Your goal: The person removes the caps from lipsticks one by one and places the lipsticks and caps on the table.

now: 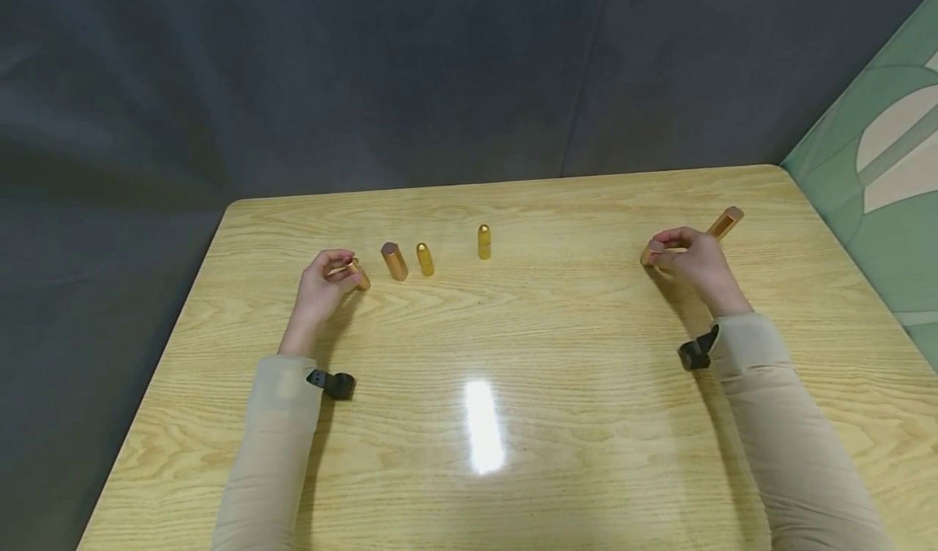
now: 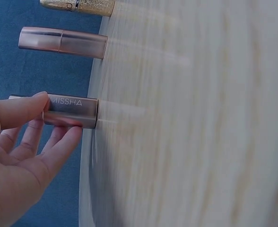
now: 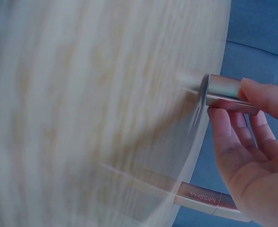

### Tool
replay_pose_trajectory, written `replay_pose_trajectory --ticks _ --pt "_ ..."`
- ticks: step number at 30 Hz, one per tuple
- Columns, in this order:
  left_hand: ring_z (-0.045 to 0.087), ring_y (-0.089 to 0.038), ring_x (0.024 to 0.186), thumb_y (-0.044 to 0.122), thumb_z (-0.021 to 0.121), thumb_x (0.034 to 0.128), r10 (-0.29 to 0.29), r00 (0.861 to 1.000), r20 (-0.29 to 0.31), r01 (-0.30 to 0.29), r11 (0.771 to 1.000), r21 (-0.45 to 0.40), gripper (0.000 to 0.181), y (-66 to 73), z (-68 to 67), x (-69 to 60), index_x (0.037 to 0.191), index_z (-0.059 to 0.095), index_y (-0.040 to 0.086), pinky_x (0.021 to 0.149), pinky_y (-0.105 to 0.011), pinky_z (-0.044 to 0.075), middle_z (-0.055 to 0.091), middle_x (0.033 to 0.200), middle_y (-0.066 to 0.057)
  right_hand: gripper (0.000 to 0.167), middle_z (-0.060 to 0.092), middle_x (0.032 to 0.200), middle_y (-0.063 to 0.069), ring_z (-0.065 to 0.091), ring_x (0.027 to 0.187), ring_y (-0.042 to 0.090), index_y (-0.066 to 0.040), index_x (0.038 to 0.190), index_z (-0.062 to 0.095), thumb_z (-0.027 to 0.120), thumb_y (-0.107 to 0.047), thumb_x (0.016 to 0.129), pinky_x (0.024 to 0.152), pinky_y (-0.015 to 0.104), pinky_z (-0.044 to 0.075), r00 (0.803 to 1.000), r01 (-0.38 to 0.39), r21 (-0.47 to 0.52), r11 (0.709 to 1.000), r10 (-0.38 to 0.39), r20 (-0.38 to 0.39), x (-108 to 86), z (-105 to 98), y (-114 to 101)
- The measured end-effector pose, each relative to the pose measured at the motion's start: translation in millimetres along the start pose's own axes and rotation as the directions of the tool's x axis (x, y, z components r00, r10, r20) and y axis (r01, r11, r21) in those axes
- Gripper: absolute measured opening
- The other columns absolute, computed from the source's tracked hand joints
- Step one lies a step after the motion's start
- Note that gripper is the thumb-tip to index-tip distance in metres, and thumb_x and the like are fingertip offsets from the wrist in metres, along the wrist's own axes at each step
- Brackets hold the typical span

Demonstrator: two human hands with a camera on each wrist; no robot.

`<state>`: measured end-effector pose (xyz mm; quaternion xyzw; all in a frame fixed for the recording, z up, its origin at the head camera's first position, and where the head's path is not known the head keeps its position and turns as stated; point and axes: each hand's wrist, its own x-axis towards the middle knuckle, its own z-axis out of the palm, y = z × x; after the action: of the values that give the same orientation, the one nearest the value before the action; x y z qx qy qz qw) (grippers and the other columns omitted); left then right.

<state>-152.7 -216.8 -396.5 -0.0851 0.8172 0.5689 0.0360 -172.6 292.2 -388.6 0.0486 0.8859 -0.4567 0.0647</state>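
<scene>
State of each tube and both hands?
Left hand: gripping
Left-hand tube: held, roughly upright; capped or not, can't tell
Copper tube beside it: standing, looks closed
Nearer gold tube: standing, looks closed
Farther gold tube: standing, looks closed
Right hand: pinching
Right-hand tube: held, roughly upright; whole or part, can't tell
Far-right copper tube: standing, looks closed
</scene>
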Motion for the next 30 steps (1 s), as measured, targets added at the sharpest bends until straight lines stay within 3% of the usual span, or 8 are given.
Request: replay_pose_trajectory --ticks 8,13,22,30 --pt "0.050 -0.026 0.125 -0.002 0.057 0.0923 -0.007 1.000 0.001 0.007 1.000 0.004 0.044 -0.4 -1.4 -0.5 0.133 0.042 -0.004 0.085 -0.003 0.044 0.047 0.136 -0.017 0.040 0.051 0.096 -0.012 0.055 0.076 -0.015 0.010 0.126 0.046 0.059 -0.009 0.093 0.072 0.008 0.051 0.999 -0.011 0.055 0.998 0.009 0.034 0.2 1.6 1.2" --pt "0.051 -0.026 0.124 -0.001 0.057 0.0930 -0.018 1.000 -0.003 0.018 1.000 0.009 0.042 -1.5 -2.4 -1.2 0.133 0.043 -0.004 0.083 -0.003 0.045 0.048 0.136 -0.016 0.040 0.052 0.095 -0.014 0.054 0.078 -0.013 0.008 0.127 0.047 0.059 -0.010 0.094 0.073 0.010 0.051 0.999 -0.025 0.038 0.999 0.024 0.045 0.6 2.5 -0.7" --pt "0.053 -0.021 0.117 -0.001 0.057 0.0929 -0.020 1.000 -0.021 0.021 1.000 0.015 0.041 -3.0 -3.9 -0.9 0.132 0.043 -0.004 0.080 -0.004 0.045 0.050 0.133 -0.015 0.041 0.052 0.099 -0.008 0.054 0.077 -0.014 0.010 0.128 0.045 0.058 -0.008 0.094 0.073 0.009 0.051 0.999 -0.013 0.039 0.999 0.011 0.053 2.0 3.2 -2.4" --pt "0.051 -0.026 0.123 -0.002 0.057 0.0924 -0.020 1.000 -0.022 0.020 1.000 0.005 0.043 -1.4 -3.4 -3.0 0.133 0.043 -0.003 0.082 -0.003 0.044 0.048 0.136 -0.018 0.040 0.052 0.094 -0.015 0.053 0.077 -0.014 0.009 0.127 0.046 0.059 -0.009 0.094 0.073 0.009 0.050 0.998 -0.015 0.033 0.999 0.014 0.056 1.1 1.2 -0.5"
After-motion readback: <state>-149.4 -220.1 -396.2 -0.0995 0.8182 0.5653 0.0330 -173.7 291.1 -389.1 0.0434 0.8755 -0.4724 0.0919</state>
